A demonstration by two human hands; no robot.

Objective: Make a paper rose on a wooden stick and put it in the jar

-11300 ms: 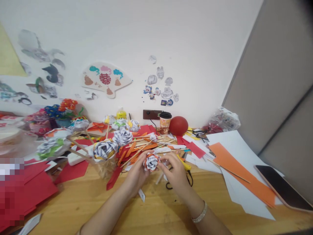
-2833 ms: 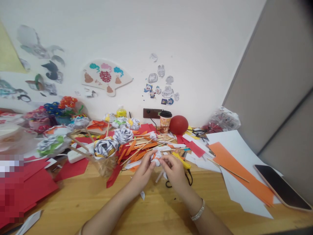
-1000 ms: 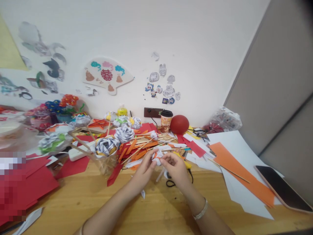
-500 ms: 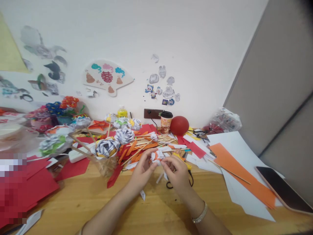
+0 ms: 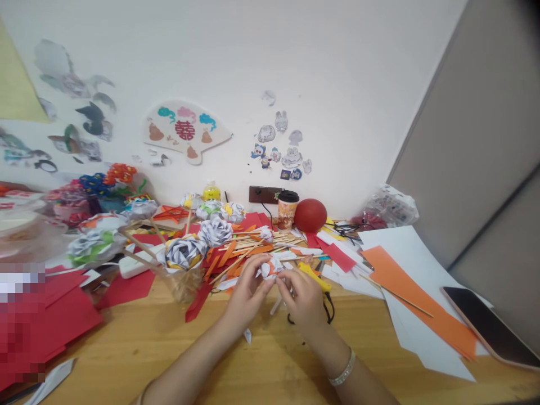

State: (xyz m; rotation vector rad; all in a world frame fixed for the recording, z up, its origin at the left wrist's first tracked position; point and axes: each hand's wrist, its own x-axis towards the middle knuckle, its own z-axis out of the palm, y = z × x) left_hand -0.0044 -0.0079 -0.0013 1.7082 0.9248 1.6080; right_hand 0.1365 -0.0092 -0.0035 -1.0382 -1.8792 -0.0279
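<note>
Between my two hands is a small white and orange paper flower (image 5: pixel 270 269), raised over the front part of the wooden table. My left hand (image 5: pixel 248 289) curls around its left side, thumb below. The thumb and fingers of my right hand (image 5: pixel 304 291) pinch its lower right edge. Just behind my right hand lies a yellow tool (image 5: pixel 314 275) with a black cord, perhaps a glue gun, partly hidden. Wooden sticks (image 5: pixel 244 246) and orange paper strips (image 5: pixel 228 256) are heaped beyond my hands. A finished-looking paper rose (image 5: pixel 184 253) stands in a clear cup to the left.
Red paper sheets (image 5: pixel 63 315) cover the left side. On the right are white sheets (image 5: pixel 415 332), an orange sheet (image 5: pixel 422 304) and a phone (image 5: pixel 491 326). A lidded paper cup (image 5: pixel 287 212) and a red balloon (image 5: pixel 311 215) stand by the wall.
The paper flower has turned a little in my hands, its orange part now facing more to the right. My right fingers have shifted slightly left along its edge.
</note>
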